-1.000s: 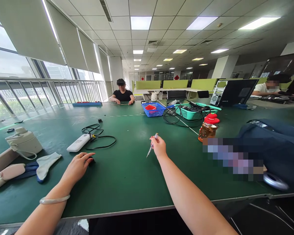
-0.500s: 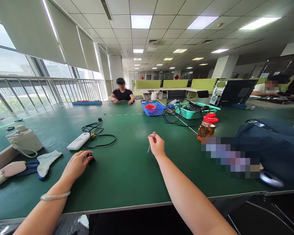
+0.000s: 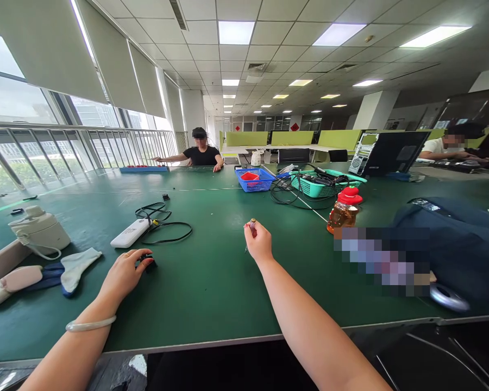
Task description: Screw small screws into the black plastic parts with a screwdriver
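My left hand, with a pale bangle at the wrist, is closed around a small black object on the green table. Fingers cover much of that object, so its kind is unclear. To the right, my right hand is held above the table, its fingers wrapped round a small screwdriver. The handle's end shows above the fist, and a bit of thin shaft points down below it. Beyond my left hand lies a white power bank with a black cable.
At left are a beige bottle and a sock-like cloth. A blue basket, a green basket of cables, a red-capped bottle and a dark bag stand right. A person sits opposite.
My right hand has shifted slightly left and turned, so less of the screwdriver's shaft shows. My left hand stays on the black object. The person opposite has stretched an arm toward the blue tray.
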`<state>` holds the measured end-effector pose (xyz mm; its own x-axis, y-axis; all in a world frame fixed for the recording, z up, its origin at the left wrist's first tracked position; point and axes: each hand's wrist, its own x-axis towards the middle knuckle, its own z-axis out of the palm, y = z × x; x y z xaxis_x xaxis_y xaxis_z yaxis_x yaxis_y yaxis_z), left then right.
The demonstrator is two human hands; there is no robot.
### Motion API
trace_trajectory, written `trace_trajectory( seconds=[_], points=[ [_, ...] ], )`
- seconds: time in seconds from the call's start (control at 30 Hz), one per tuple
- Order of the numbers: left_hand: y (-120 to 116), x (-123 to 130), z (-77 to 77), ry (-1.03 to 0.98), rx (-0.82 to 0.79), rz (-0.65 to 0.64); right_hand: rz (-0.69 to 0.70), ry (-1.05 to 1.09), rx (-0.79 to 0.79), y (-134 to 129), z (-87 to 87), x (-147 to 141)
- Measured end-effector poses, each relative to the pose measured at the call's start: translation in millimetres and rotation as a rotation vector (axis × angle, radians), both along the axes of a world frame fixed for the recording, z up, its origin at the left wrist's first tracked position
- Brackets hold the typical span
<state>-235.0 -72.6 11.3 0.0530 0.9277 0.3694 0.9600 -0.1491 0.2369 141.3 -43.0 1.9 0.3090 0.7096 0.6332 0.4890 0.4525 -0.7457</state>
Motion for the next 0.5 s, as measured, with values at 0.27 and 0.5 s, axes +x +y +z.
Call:
trace_trajectory(
  seconds=[0.27,0.5],
  points=[
    [0.0,-0.9,-3.0,0.040,-0.016,0.049,0.017,-0.139,0.014,-4.1,1.4,-4.0],
    [-3.5,6.6,1.2,0.167,0.021,0.015,0.013,-0.167,0.002,-4.8,1.9,-3.2]
  ],
)
